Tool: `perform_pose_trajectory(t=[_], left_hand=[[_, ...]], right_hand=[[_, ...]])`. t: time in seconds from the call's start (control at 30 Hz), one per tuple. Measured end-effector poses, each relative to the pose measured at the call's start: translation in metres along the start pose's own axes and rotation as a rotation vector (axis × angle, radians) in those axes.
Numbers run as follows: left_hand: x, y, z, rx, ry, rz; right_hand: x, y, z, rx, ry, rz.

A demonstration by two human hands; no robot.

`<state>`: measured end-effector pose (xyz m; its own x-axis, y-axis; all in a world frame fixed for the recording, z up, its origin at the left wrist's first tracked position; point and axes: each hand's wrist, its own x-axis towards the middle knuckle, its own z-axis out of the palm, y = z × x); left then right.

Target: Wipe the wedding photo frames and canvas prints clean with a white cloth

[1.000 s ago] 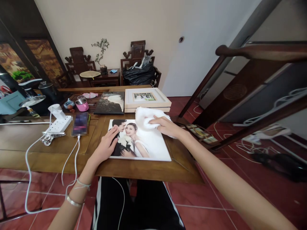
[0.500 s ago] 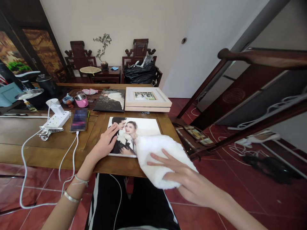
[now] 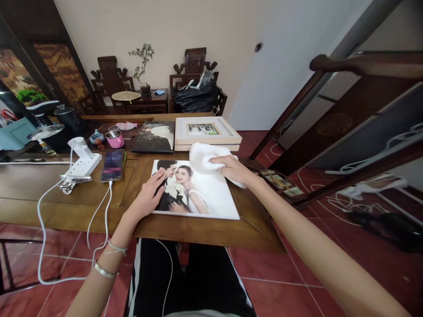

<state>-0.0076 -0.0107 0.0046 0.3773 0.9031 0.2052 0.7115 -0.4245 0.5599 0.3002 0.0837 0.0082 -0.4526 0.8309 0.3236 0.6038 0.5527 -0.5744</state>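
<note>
A large wedding photo print [image 3: 211, 198] lies flat on the wooden table [image 3: 66, 198] in front of me. My left hand [image 3: 148, 198] rests flat on its left edge, fingers spread. My right hand [image 3: 233, 169] presses a bunched white cloth [image 3: 205, 156] onto the print's far right corner, fingers curled over the cloth.
Behind the print lie a dark photo panel [image 3: 155, 137] and a cream framed picture [image 3: 206, 130]. To the left sit a phone [image 3: 112, 165] on a white cable, a power strip [image 3: 82, 165] and a pink pot [image 3: 116, 140]. A dark wooden frame [image 3: 346, 127] leans at the right.
My right hand with the cloth swept from the print's near right edge back up to its far right corner. My left hand stayed on the left edge.
</note>
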Motion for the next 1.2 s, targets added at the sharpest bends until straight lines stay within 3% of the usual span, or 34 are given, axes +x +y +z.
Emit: perform_pose_trajectory(t=[0.17, 0.4, 0.53, 0.67, 0.9, 1.0, 1.1, 1.2], left_hand=[[0.001, -0.002, 0.001, 0.014, 0.010, 0.007], [0.001, -0.004, 0.005, 0.033, 0.021, 0.033], [0.001, -0.005, 0.006, 0.044, 0.021, 0.024], [0.000, -0.005, 0.005, 0.040, 0.017, 0.019], [0.000, 0.000, 0.000, 0.037, -0.010, -0.003], [0.000, 0.000, 0.000, 0.042, -0.019, -0.001], [0.000, -0.001, 0.002, 0.042, -0.008, 0.003], [0.000, -0.001, 0.003, 0.041, 0.004, 0.006]], right_hand=[[-0.031, -0.014, -0.001, -0.003, -0.035, -0.043], [-0.123, -0.093, -0.005, -0.089, -0.245, -0.265], [-0.142, -0.118, -0.009, -0.126, -0.410, -0.348], [-0.118, -0.104, -0.008, -0.151, -0.359, -0.311], [-0.021, -0.038, 0.003, -0.114, -0.202, -0.252], [0.006, -0.023, 0.004, -0.114, -0.149, -0.200], [0.010, -0.025, 0.003, -0.126, -0.145, -0.187], [-0.010, -0.045, 0.002, -0.166, -0.213, -0.219]])
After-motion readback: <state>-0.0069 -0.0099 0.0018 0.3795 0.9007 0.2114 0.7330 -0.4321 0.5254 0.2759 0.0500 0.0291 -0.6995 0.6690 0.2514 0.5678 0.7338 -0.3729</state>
